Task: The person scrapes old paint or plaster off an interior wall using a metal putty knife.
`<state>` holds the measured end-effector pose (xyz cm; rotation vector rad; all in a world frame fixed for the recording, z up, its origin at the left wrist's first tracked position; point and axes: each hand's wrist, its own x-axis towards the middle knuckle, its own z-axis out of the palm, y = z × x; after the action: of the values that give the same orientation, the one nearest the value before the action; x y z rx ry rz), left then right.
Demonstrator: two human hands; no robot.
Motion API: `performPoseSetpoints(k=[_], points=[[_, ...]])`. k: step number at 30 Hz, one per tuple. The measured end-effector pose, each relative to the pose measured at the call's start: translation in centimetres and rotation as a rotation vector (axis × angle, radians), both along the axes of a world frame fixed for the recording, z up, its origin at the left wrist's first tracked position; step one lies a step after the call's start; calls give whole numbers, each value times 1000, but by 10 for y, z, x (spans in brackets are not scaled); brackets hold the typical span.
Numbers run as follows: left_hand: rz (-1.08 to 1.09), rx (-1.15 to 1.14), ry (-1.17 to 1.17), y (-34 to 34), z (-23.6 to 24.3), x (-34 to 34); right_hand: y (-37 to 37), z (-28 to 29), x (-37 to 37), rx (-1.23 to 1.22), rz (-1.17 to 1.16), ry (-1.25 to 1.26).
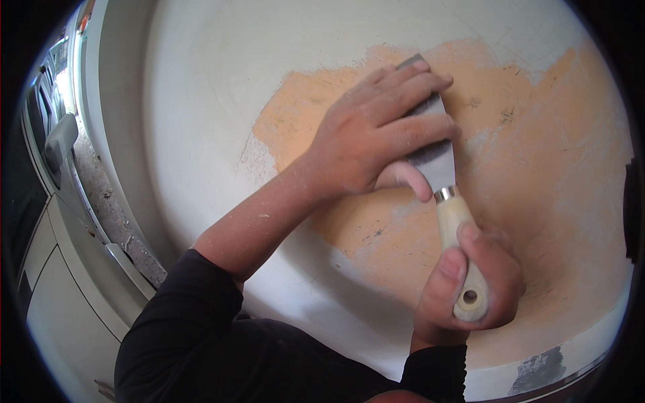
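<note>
Over the orange patch of a pale panel is the scraper, its wide metal blade pointing up and its light handle slanting down to the right. A shiny collar joins the two, and a round hole pierces the handle's rounded end. Whether the blade's far edge touches the panel cannot be told, since fingers hide part of it.

The person's right hand is closed round the lower handle, with the thumb lying along it and the hole left uncovered. The left hand is open, its fingers slightly parted and laid across the blade; its thumb bends beneath them, the tip just beside the collar.

Pale specks dot the left forearm, which comes out of a black sleeve pushed up near the elbow; the right sleeve reaches nearly to the wrist. Around the hands, the patch has uneven borders, whitish streaks and small dark marks. Lower right, near the panel's edge, is a grey patch. Far left, well apart from the hands, a vehicle with a grey mirror stands beside rough ground.
</note>
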<state>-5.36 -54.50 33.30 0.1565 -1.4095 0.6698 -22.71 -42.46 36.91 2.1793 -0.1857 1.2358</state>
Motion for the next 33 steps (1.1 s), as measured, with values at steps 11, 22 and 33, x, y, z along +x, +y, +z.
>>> performPoseSetpoints(k=[11,22,33], points=[[104,23,57,1,3,5,-4,2,2,-9,-58,-66],[38,-25,28,-2,-1,5,-2,-3,4,10,-55,-34],[10,4,65,-2,-7,2,-1,-1,6,8,-53,9]])
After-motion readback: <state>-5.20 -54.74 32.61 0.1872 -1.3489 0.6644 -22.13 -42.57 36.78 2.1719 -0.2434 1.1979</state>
